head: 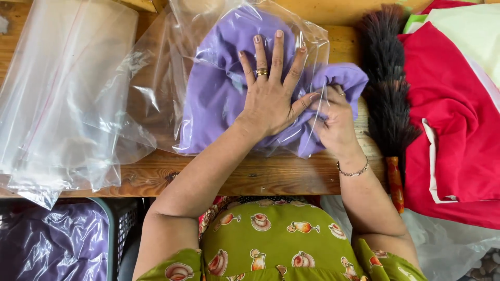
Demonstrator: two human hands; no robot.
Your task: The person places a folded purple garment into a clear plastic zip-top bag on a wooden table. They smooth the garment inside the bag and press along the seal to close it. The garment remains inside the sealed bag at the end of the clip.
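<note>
While left hand (271,99) presses flat (fingers spread), right hand (333,122) grips purple cloth (219,88).

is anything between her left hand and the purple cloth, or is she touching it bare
Yes: the clear plastic bag lies between them. The left hand presses flat on top of the film, with the purple cloth underneath. The right hand grips the cloth's bunched end at the bag's right edge, where it pokes out.

Garment packing wkshop: poly bags (62,99), folded cloth (453,119).
</note>
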